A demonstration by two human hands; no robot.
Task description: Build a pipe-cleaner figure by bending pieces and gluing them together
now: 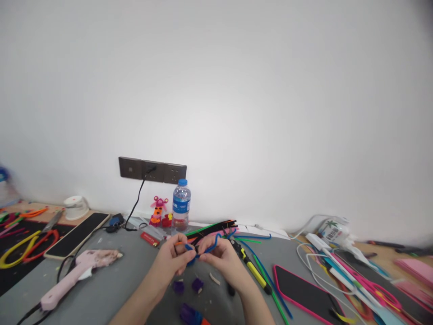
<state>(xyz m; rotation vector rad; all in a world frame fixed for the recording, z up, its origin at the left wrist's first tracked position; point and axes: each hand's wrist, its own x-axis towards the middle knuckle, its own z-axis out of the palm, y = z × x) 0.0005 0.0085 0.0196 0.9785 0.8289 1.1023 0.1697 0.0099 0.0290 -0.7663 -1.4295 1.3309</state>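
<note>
My left hand [173, 261] and my right hand [221, 257] meet low in the middle of the view, both pinched on a blue pipe cleaner [206, 249] that curls between the fingertips. Just behind the hands lies a bundle of black, green, orange and blue pipe cleaners [216, 228]. Small purple pieces [197, 284] sit on the grey mat [111, 289] below the hands.
A pink glue gun [79, 271] lies at left, a water bottle [181, 205] and a small pink figure [158, 211] stand by the wall sockets [152, 170]. A pink-cased phone [304, 293], a yellow-handled tool [252, 268], cables and pink scissors [368, 286] lie at right.
</note>
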